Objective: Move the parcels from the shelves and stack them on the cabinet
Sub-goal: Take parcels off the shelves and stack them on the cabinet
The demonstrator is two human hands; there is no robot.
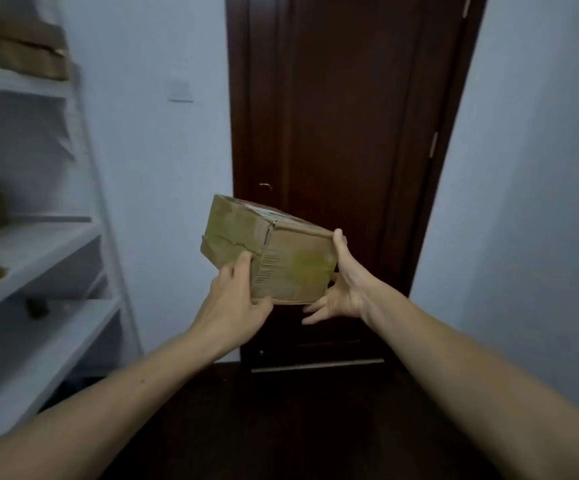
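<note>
Parcel (pixel 281 258) is carried in mid-air before the door (pixel 343 116), well clear of the shelves (pixel 39 244) at left; left hand (pixel 236 306) grips its near face; right hand (pixel 343 289) clasps its right end, thumb on top; long axis appears to run from hand to hand, tilted; cabinet not in view.

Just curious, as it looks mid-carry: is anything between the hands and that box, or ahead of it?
Nothing between them: the left hand and right hand hold the parcel. Ahead stands a dark door. The cabinet is out of view, so that path cannot be judged.
</note>
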